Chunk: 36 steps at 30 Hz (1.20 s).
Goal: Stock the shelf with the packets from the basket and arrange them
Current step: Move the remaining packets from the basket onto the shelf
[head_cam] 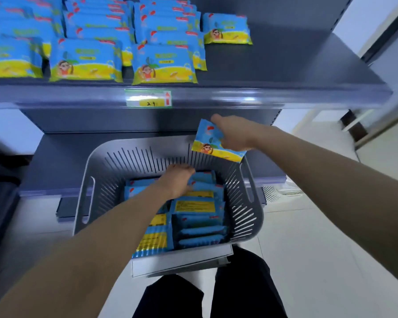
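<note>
Above the basket (90, 171) rim, right fingers (217, 118) pinch a packet (207, 140); left fingers (182, 168) inside, grip unclear.

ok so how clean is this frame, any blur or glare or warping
Head view: motion blur smears the shelf packets, worst at upper left; the price tag is soft; glare streaks the shelf lip; wide-angle warp bows the shelf and stretches both forearms; the basket and the packet in the right hand read fairly sharp.

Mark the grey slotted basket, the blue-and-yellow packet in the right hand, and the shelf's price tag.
grey slotted plastic basket (104, 177): head view, left wall.
blue-and-yellow packet (206, 140): head view, printed front.
green-edged price tag (148, 98): head view, middle.
</note>
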Available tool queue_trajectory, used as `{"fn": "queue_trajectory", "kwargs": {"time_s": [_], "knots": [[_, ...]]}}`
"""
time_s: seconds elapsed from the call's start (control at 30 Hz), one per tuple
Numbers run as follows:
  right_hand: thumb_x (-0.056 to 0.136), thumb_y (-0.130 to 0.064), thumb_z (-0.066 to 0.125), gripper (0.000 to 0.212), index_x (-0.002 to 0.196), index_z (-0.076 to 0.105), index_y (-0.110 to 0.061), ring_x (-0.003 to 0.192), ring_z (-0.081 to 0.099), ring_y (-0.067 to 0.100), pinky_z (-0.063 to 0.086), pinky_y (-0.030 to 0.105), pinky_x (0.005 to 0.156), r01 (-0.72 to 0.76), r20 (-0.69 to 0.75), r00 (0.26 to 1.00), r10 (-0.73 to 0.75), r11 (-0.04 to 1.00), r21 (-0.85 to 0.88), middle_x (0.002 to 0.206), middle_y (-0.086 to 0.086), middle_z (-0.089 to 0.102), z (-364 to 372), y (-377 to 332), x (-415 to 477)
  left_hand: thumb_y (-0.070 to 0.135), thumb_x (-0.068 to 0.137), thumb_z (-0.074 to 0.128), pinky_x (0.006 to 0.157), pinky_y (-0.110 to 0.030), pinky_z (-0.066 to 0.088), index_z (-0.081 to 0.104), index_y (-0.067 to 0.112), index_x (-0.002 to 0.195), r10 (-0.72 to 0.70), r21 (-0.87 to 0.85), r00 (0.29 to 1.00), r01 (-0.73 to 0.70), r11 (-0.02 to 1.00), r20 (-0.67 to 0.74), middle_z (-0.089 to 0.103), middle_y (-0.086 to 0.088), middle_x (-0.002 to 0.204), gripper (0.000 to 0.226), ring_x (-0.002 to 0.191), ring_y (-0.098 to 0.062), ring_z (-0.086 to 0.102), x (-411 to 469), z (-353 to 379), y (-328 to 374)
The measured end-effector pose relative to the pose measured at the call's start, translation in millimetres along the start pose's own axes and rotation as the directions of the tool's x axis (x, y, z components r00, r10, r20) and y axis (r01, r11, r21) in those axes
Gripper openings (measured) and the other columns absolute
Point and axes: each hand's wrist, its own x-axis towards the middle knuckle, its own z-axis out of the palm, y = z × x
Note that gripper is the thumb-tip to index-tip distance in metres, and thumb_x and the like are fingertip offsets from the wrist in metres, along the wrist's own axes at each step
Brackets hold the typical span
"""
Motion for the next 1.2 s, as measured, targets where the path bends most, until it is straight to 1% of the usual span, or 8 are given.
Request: {"fn": "queue_trajectory", "kwargs": {"time_s": [0.17, 0.33, 0.43, 0.5, 0.57, 0.8, 1.0, 1.2], "knots": [[0.087, -0.004, 0.050, 0.039, 0.123, 0.036, -0.008, 0.083, 0.045, 0.027, 0.036, 0.032, 0.067, -0.006, -0.003, 1.000, 0.007, 0.999, 0.038, 0.109, 0.016, 0.053, 2, 9, -9, 0.052, 0.080, 0.064, 0.098, -0.033, 0.039, 0.045, 0.016, 0.132, -0.018, -0.091, 0.940, 0.052, 0.995, 0.340, 0.048, -0.004, 0.135, 0.066, 0.118, -0.024, 0.048, 10, 13, 10], [0.088, -0.003, 0.048, 0.045, 0.130, 0.033, -0.009, 0.083, 0.046, 0.028, 0.036, 0.033, 0.064, -0.004, 0.025, 1.000, 0.003, 0.999, 0.051, 0.110, 0.016, 0.053, 12, 8, -10, 0.063, 0.067, 0.070, 0.115, -0.041, 0.021, 0.021, 0.019, 0.148, 0.028, 0.008, 0.874, -0.037, 0.999, 0.485, 0.009, -0.003, 0.157, 0.104, 0.141, -0.028, 0.017, 0, 10, 15], [0.088, -0.002, 0.047, 0.051, 0.136, 0.030, -0.010, 0.082, 0.045, 0.027, 0.035, 0.032, 0.064, -0.005, 0.032, 0.999, 0.003, 0.998, 0.060, 0.111, 0.016, 0.053, 13, 4, -7, 0.044, 0.076, 0.072, 0.108, -0.039, 0.035, 0.028, 0.016, 0.146, 0.010, -0.013, 0.856, -0.003, 1.000, 0.516, 0.024, -0.006, 0.150, 0.087, 0.134, -0.029, 0.032, -5, 9, 12], [0.088, -0.002, 0.046, 0.051, 0.136, 0.030, -0.011, 0.083, 0.045, 0.026, 0.035, 0.032, 0.064, 0.004, 0.029, 1.000, -0.006, 0.998, 0.061, 0.113, 0.016, 0.053, 10, 1, -6, 0.031, 0.084, 0.065, 0.080, -0.035, 0.049, 0.053, 0.013, 0.124, -0.002, -0.166, 0.878, 0.092, 0.982, 0.478, 0.054, -0.006, 0.119, 0.045, 0.099, -0.022, 0.056, -8, 6, 7], [0.088, -0.002, 0.047, 0.052, 0.137, 0.029, -0.011, 0.086, 0.046, 0.027, 0.037, 0.034, 0.067, 0.011, 0.016, 1.000, -0.012, 0.998, 0.057, 0.117, 0.016, 0.053, 4, -2, -5, 0.023, 0.090, 0.055, 0.058, -0.029, 0.036, 0.054, 0.011, 0.090, -0.030, -0.286, 0.919, 0.153, 0.946, 0.393, 0.051, -0.006, 0.083, 0.012, 0.068, -0.017, 0.047, -13, -2, 1], [0.086, -0.001, 0.046, 0.055, 0.137, 0.030, -0.014, 0.102, 0.051, 0.033, 0.041, 0.035, 0.069, 0.035, -0.093, 0.995, -0.032, 0.999, 0.029, 0.121, 0.016, 0.052, -40, -19, -15, 0.017, 0.088, 0.050, 0.057, -0.028, 0.034, 0.047, 0.018, 0.070, -0.096, -0.356, 0.964, 0.183, 0.916, 0.250, 0.049, -0.006, 0.077, 0.018, 0.064, -0.019, 0.046, -32, -61, -13], [0.085, 0.001, 0.041, 0.065, 0.145, 0.023, -0.019, 0.106, 0.052, 0.034, 0.046, 0.037, 0.077, 0.026, -0.186, 0.982, -0.026, 1.000, -0.006, 0.129, 0.014, 0.050, -105, -19, -28, 0.015, 0.088, 0.048, 0.066, -0.031, 0.038, 0.057, 0.005, 0.094, -0.058, -0.323, 0.994, 0.085, 0.942, 0.093, 0.054, -0.005, 0.089, 0.014, 0.077, -0.021, 0.052, -53, -136, 0], [0.090, -0.004, 0.040, 0.063, 0.148, 0.021, -0.018, 0.123, 0.046, 0.035, 0.041, 0.034, 0.090, -0.055, -0.298, 0.954, 0.031, 0.996, -0.073, 0.142, 0.015, 0.043, -175, 2, -31, 0.022, 0.092, 0.048, 0.057, -0.028, 0.033, 0.055, 0.009, 0.099, -0.032, -0.373, 0.999, 0.014, 0.928, -0.043, 0.048, 0.002, 0.080, 0.016, 0.070, -0.017, 0.046, -61, -219, 23]]}}
